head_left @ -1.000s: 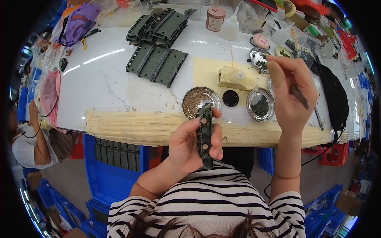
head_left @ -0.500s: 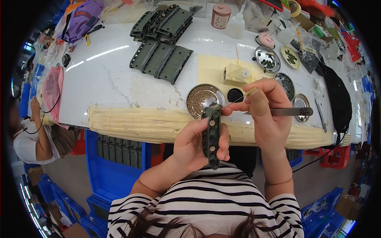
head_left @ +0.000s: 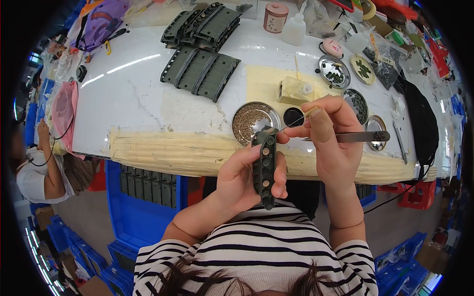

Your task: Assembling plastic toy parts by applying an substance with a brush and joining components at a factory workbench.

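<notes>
My left hand [head_left: 245, 176] grips a dark green strip [head_left: 265, 166] with round holes, held upright in front of my chest. Metal tweezers [head_left: 354, 136] sit in my right hand [head_left: 330, 140], their thin tip reaching left to the top of the strip. Just beyond the strip, a round metal dish of small brown parts [head_left: 251, 120] rests on the white table [head_left: 133, 98]. A small black disc [head_left: 293, 116] lies beside that dish.
Stacks of dark green strips [head_left: 200, 71] lie on the table's far side. Several small metal dishes [head_left: 334, 71] with dark parts, a yellow box [head_left: 293, 91] and a white bottle [head_left: 294, 28] stand at the right. A blue crate [head_left: 148, 190] sits below the table edge. Another person [head_left: 44, 167] sits at left.
My right hand came from the dishes at the right toward the strip, bringing the tweezers' tip to its top end. The left hand stayed nearly still.
</notes>
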Demonstrator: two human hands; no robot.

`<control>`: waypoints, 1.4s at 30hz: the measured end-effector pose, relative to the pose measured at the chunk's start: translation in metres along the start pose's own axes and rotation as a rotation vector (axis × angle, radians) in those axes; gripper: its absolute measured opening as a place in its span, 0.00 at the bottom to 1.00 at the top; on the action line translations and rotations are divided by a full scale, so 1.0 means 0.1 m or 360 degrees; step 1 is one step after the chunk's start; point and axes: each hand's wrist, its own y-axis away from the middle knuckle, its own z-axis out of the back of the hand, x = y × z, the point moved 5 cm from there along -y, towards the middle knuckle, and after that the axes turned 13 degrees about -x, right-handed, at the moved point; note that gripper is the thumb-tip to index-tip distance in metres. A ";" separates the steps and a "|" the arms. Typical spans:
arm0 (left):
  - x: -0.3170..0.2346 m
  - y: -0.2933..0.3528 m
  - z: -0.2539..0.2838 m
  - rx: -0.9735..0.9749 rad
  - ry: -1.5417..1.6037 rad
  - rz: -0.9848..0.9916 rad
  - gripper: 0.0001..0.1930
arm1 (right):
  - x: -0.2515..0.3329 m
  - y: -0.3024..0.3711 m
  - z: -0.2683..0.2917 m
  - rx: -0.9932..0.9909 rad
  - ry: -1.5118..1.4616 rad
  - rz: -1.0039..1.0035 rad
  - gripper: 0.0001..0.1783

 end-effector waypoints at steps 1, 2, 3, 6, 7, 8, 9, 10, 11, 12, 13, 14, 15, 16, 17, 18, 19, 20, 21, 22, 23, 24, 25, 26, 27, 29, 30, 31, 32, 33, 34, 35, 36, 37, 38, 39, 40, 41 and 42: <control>0.00 0.00 0.00 0.0004 0.0004 0.0002 0.22 | -0.01 0.00 0.00 -0.0018 -0.0018 -0.0010 0.11; 0.00 0.00 -0.01 0.0003 0.0008 0.0011 0.23 | -0.02 -0.01 0.01 -0.0011 -0.0093 -0.0027 0.11; 0.00 -0.01 -0.01 0.0002 0.0011 0.0019 0.23 | -0.03 -0.02 0.04 -0.0004 -0.0168 -0.0044 0.10; 0.00 -0.01 0.00 0.0008 0.0015 0.0022 0.23 | -0.04 -0.03 0.07 0.0002 -0.0229 -0.0079 0.09; 0.00 -0.01 0.00 0.0010 0.0014 0.0020 0.23 | -0.04 -0.04 0.07 0.0000 -0.0225 -0.0090 0.09; 0.00 0.00 0.00 0.0005 0.0014 0.0018 0.23 | -0.04 -0.04 0.06 0.0012 -0.0234 -0.0073 0.09; 0.00 0.00 0.00 0.0000 0.0014 0.0016 0.23 | -0.04 -0.04 0.05 0.0023 -0.0242 -0.0057 0.09; 0.00 0.00 0.00 0.0000 0.0018 0.0017 0.23 | -0.04 -0.04 0.05 0.0033 -0.0245 -0.0038 0.09; -0.01 -0.01 0.00 -0.0008 0.0019 0.0015 0.23 | -0.03 -0.04 0.04 0.0037 -0.0238 -0.0047 0.09; -0.02 -0.01 0.00 -0.0017 0.0020 0.0012 0.23 | -0.02 -0.04 0.04 0.0041 -0.0231 -0.0057 0.09; -0.03 -0.02 -0.01 -0.0022 0.0017 0.0006 0.24 | 0.00 -0.05 0.03 0.0049 -0.0227 -0.0062 0.09; -0.05 -0.03 -0.01 -0.0003 -0.0018 -0.0017 0.23 | 0.03 -0.07 0.05 -0.0008 -0.0177 -0.0017 0.09; -0.06 -0.03 -0.01 0.0015 -0.0053 -0.0041 0.23 | 0.06 -0.09 0.08 -0.0065 -0.0128 0.0028 0.09; -0.07 -0.03 0.00 0.0029 -0.0082 -0.0054 0.23 | 0.09 -0.10 0.13 -0.0132 -0.0072 0.0067 0.09; -0.09 -0.02 0.00 0.0000 -0.0181 -0.0088 0.23 | 0.16 -0.14 0.18 -0.0233 0.0124 0.0244 0.08; -0.13 0.00 -0.03 -0.0030 -0.0280 -0.0122 0.22 | 0.22 -0.21 0.23 -0.0332 0.0322 0.0420 0.07; -0.13 0.01 -0.04 -0.0060 -0.0376 -0.0143 0.22 | 0.27 -0.27 0.30 -0.0441 0.0529 0.0592 0.07; -0.14 0.03 -0.04 -0.0159 -0.0537 -0.0206 0.21 | 0.24 -0.32 0.34 -0.0406 0.0671 0.0639 0.06; -0.14 0.06 -0.04 -0.0258 -0.0699 -0.0268 0.20 | 0.19 -0.38 0.38 -0.0370 0.0813 0.0684 0.05; -0.15 0.07 -0.04 -0.0348 -0.0863 -0.0329 0.19 | 0.18 -0.42 0.39 -0.0336 0.0958 0.0736 0.04; -0.15 0.08 -0.05 -0.0362 -0.0903 -0.0317 0.19 | 0.18 -0.42 0.36 -0.0307 0.1079 0.0815 0.03; -0.14 0.09 -0.06 -0.0375 -0.0944 -0.0304 0.18 | 0.18 -0.41 0.30 -0.0279 0.1202 0.0892 0.03; -0.13 0.09 -0.06 -0.0388 -0.0990 -0.0289 0.18 | 0.17 -0.41 0.26 -0.0255 0.1322 0.0968 0.03; -0.12 0.10 -0.06 -0.0383 -0.0986 -0.0287 0.18 | 0.14 -0.41 0.24 -0.0192 0.1342 0.1044 0.04; -0.11 0.10 -0.05 -0.0376 -0.0983 -0.0282 0.17 | 0.10 -0.42 0.24 -0.0152 0.1356 0.1034 0.04; -0.07 0.09 -0.05 -0.0395 -0.1049 -0.0292 0.18 | 0.03 -0.41 0.28 -0.0098 0.1406 0.1004 0.06; -0.07 0.10 -0.07 -0.0424 -0.1119 -0.0317 0.19 | 0.01 -0.40 0.30 -0.0119 0.1366 0.1042 0.10; -0.07 0.12 -0.07 -0.0460 -0.1176 -0.0355 0.20 | 0.05 -0.38 0.35 -0.0136 0.1383 0.0978 0.10; -0.07 0.13 -0.05 -0.0465 -0.1190 -0.0372 0.20 | 0.14 -0.36 0.39 -0.0156 0.1399 0.0914 0.11; -0.07 0.15 -0.04 -0.0436 -0.1169 -0.0354 0.19 | 0.20 -0.34 0.44 -0.0176 0.1414 0.0848 0.12; -0.08 0.18 -0.03 -0.0404 -0.1142 -0.0349 0.18 | 0.26 -0.31 0.55 -0.0293 0.1372 0.0807 0.12; -0.08 0.18 -0.04 -0.0371 -0.1117 -0.0330 0.18 | 0.32 -0.32 0.74 -0.0347 0.1454 0.0686 0.11; -0.09 0.17 -0.03 -0.0376 -0.1125 -0.0322 0.17 | 0.39 -0.32 0.97 -0.0399 0.1531 0.0563 0.10; -0.10 0.17 -0.01 -0.0384 -0.1137 -0.0319 0.17 | 0.43 -0.30 1.19 -0.0448 0.1599 0.0439 0.10; -0.10 0.18 0.00 -0.0398 -0.1148 -0.0320 0.17 | 0.46 -0.30 1.38 -0.0333 0.1684 0.0382 0.09; -0.11 0.18 0.01 -0.0412 -0.1156 -0.0328 0.17 | 0.47 -0.31 1.57 -0.0211 0.1766 0.0326 0.08; -0.11 0.18 0.02 -0.0433 -0.1168 -0.0338 0.16 | 0.46 -0.33 1.66 -0.0079 0.1840 0.0270 0.07; -0.10 0.17 0.02 -0.0432 -0.1176 -0.0329 0.16 | 0.44 -0.33 1.73 0.0038 0.1930 0.0165 0.06; -0.09 0.16 0.02 -0.0433 -0.1182 -0.0322 0.16 | 0.44 -0.34 1.76 0.0159 0.2015 0.0061 0.06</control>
